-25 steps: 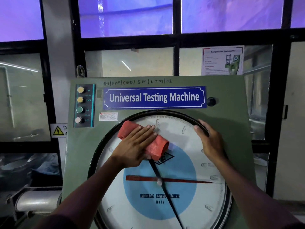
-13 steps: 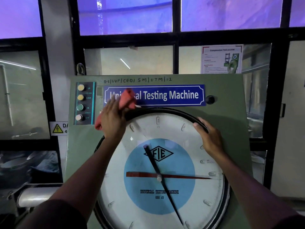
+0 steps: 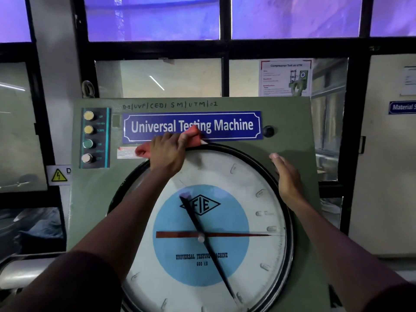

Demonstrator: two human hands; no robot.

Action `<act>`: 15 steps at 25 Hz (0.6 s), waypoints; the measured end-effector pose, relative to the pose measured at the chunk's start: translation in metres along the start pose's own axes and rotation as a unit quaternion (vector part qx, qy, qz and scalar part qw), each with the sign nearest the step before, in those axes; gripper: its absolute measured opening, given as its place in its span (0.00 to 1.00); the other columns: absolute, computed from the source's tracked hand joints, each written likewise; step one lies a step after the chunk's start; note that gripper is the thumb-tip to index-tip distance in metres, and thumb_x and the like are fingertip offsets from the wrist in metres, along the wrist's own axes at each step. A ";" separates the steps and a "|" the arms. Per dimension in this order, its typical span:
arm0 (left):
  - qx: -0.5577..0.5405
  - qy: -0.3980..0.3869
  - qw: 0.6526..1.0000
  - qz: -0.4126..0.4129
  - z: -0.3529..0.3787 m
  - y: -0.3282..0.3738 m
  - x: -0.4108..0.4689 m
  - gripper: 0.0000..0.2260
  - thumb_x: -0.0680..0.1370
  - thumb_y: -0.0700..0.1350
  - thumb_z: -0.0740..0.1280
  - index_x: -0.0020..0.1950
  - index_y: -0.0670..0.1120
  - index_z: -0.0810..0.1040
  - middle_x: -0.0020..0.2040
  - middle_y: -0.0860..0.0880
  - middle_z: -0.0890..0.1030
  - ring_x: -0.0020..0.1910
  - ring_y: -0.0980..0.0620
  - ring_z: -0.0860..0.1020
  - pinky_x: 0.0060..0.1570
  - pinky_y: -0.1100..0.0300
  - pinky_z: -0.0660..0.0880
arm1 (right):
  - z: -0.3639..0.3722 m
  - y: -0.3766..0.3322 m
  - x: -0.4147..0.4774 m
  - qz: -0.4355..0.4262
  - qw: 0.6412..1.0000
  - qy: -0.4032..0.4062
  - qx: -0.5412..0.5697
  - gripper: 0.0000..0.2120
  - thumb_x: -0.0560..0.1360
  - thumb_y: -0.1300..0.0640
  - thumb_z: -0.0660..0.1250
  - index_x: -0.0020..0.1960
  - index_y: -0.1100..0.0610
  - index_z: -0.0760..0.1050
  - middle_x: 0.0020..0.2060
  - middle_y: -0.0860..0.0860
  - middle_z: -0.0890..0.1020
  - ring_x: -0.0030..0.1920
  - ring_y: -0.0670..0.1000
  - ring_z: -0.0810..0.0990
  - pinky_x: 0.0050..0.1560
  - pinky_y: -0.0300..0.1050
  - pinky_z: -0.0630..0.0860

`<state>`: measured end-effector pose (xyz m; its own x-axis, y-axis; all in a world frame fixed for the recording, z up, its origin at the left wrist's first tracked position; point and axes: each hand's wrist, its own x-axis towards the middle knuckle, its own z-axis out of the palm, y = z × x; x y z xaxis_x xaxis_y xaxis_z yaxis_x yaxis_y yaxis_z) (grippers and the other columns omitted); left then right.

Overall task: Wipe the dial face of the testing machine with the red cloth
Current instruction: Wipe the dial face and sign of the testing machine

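Left hand (image 3: pixel 167 152) is clamped down on the red cloth (image 3: pixel 191 137), fingers curled over it, pressing it at the top edge of the dial face (image 3: pixel 236 183) where the black rim (image 3: pixel 290 221) meets the green panel (image 3: pixel 290 122). Right hand (image 3: pixel 287 176) is flat and open, holding nothing, palm resting on the rim at upper right, looks like bracing.

Head view, the only one: the cloth is bunched. One end sticks out left of the hand toward the small red-and-white label (image 3: pixel 126 152), the other pokes up over the lower edge of the blue "Universal Testing Machine" nameplate (image 3: pixel 193 126). So most of the cloth sits on rim and panel, not on the glass. The blue centre disc (image 3: pixel 225 262) and the lower half of the dial are uncovered. Black pointer (image 3: pixel 209 244) and red pointer (image 3: pixel 236 234) appear to be behind the glass; can't confirm from here.

Judgement: mid-task, working the top arc, most of the face not yet under the cloth.

Risks:
- The stroke rides on the rim and nameplate instead of the glass, so the top band gets skipped. Cause: the hand is too high.
- The bunched cloth gives a narrow contact patch, leaving streaks or missed strips.
- The loose left end could drag toward the button column (image 3: pixel 88 137); a push-button bump is possible if the sweep goes wide left.
- The bare right palm on the rim edge could put smudges back on cleaned glass.
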<state>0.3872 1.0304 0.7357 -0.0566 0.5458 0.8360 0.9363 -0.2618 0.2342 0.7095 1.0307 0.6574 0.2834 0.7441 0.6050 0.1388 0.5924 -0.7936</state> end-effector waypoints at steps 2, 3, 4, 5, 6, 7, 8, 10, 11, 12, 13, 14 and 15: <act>0.030 -0.048 0.996 0.067 0.011 0.028 0.013 0.26 0.88 0.57 0.45 0.62 0.45 0.79 0.59 0.40 0.78 0.61 0.39 0.73 0.68 0.45 0.63 | -0.007 0.000 0.000 -0.010 1.000 0.002 -0.004 0.27 0.81 0.40 0.61 0.71 0.57 0.79 0.63 0.47 0.83 0.62 0.43 0.79 0.56 0.27 0.71; 0.042 -0.068 0.992 0.101 0.017 0.042 0.017 0.25 0.88 0.57 0.45 0.64 0.46 0.78 0.60 0.41 0.77 0.63 0.40 0.72 0.70 0.45 0.62 | -0.009 0.001 0.000 -0.014 1.000 0.002 -0.013 0.29 0.80 0.39 0.60 0.71 0.57 0.79 0.62 0.47 0.83 0.61 0.42 0.79 0.56 0.26 0.71; 0.051 -0.083 0.986 0.137 0.024 0.056 0.018 0.25 0.87 0.58 0.46 0.66 0.48 0.78 0.62 0.42 0.77 0.65 0.41 0.71 0.72 0.46 0.60 | -0.011 0.003 0.001 -0.017 1.000 0.002 -0.020 0.30 0.79 0.39 0.60 0.71 0.58 0.79 0.63 0.47 0.83 0.62 0.42 0.80 0.60 0.28 0.72; 0.056 -0.096 0.979 0.171 0.030 0.070 0.016 0.24 0.87 0.58 0.46 0.69 0.49 0.77 0.63 0.44 0.77 0.66 0.42 0.71 0.74 0.46 0.58 | -0.013 0.004 0.002 -0.019 1.000 0.003 -0.023 0.29 0.80 0.40 0.60 0.71 0.59 0.79 0.64 0.49 0.83 0.64 0.44 0.80 0.64 0.33 0.73; 0.060 -0.106 0.971 0.203 0.037 0.084 0.013 0.24 0.87 0.58 0.47 0.71 0.51 0.76 0.64 0.45 0.77 0.68 0.43 0.71 0.76 0.46 0.56 | -0.013 0.006 0.001 -0.022 0.999 0.004 -0.023 0.27 0.82 0.42 0.61 0.70 0.59 0.79 0.64 0.51 0.83 0.65 0.47 0.80 0.68 0.40 0.73; 0.066 -0.114 0.963 0.234 0.044 0.096 0.010 0.23 0.87 0.58 0.48 0.73 0.52 0.76 0.64 0.46 0.77 0.69 0.44 0.71 0.78 0.46 0.54 | -0.014 0.007 0.000 -0.024 0.999 0.005 -0.022 0.24 0.84 0.44 0.61 0.70 0.59 0.80 0.64 0.51 0.84 0.65 0.48 0.80 0.69 0.43 0.73; 0.076 -0.121 0.955 0.261 0.050 0.108 0.007 0.23 0.87 0.58 0.48 0.73 0.52 0.75 0.63 0.46 0.77 0.69 0.44 0.71 0.79 0.46 0.53 | -0.014 0.006 -0.002 -0.023 1.000 0.005 -0.021 0.22 0.85 0.45 0.61 0.69 0.58 0.80 0.62 0.50 0.84 0.63 0.46 0.81 0.67 0.42 0.74; 0.098 -0.134 0.939 0.301 0.061 0.126 -0.001 0.23 0.87 0.57 0.49 0.75 0.52 0.74 0.65 0.47 0.77 0.71 0.45 0.70 0.80 0.46 0.51 | -0.016 0.007 -0.004 -0.017 1.000 0.008 -0.025 0.17 0.87 0.47 0.60 0.63 0.55 0.83 0.54 0.47 0.85 0.53 0.35 0.81 0.56 0.32 0.73; 0.112 -0.139 0.932 0.316 0.066 0.134 -0.004 0.23 0.87 0.58 0.49 0.75 0.52 0.74 0.66 0.48 0.77 0.72 0.45 0.69 0.80 0.46 0.50 | -0.017 0.008 -0.004 -0.015 0.999 0.014 -0.028 0.15 0.87 0.48 0.60 0.58 0.54 0.83 0.49 0.46 0.84 0.45 0.31 0.79 0.49 0.28 0.72; 0.128 -0.141 0.924 0.331 0.071 0.140 -0.009 0.23 0.87 0.58 0.49 0.75 0.52 0.74 0.67 0.48 0.77 0.73 0.45 0.69 0.81 0.46 0.49 | -0.018 0.008 -0.005 -0.011 0.999 0.021 -0.032 0.15 0.87 0.49 0.60 0.54 0.55 0.82 0.45 0.46 0.82 0.40 0.30 0.77 0.43 0.26 0.70; 0.145 -0.141 0.916 0.346 0.075 0.145 -0.012 0.23 0.87 0.58 0.49 0.75 0.52 0.73 0.66 0.48 0.77 0.72 0.46 0.69 0.81 0.47 0.50 | -0.019 0.008 -0.006 -0.004 0.999 0.024 -0.036 0.14 0.87 0.50 0.61 0.52 0.55 0.81 0.43 0.46 0.81 0.37 0.30 0.76 0.40 0.25 0.69; 0.158 -0.139 0.909 0.360 0.078 0.149 -0.015 0.24 0.87 0.59 0.48 0.75 0.52 0.73 0.66 0.49 0.77 0.72 0.46 0.69 0.80 0.47 0.50 | -0.019 0.006 -0.007 -0.001 0.999 0.024 -0.036 0.13 0.87 0.51 0.61 0.49 0.54 0.79 0.41 0.46 0.79 0.35 0.31 0.75 0.39 0.26 0.68; 0.168 -0.136 0.903 0.370 0.081 0.150 -0.018 0.24 0.87 0.59 0.47 0.75 0.53 0.73 0.66 0.49 0.77 0.71 0.46 0.70 0.80 0.47 0.50 | -0.019 0.006 -0.008 -0.002 0.999 0.027 -0.038 0.14 0.87 0.52 0.61 0.46 0.53 0.77 0.39 0.45 0.78 0.33 0.31 0.75 0.38 0.26 0.68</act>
<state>0.5570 1.0454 0.7159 0.6733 0.5074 0.5378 0.7372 -0.4044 -0.5413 0.7257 1.0220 0.6467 0.3323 0.7230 0.6056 0.2114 0.5687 -0.7949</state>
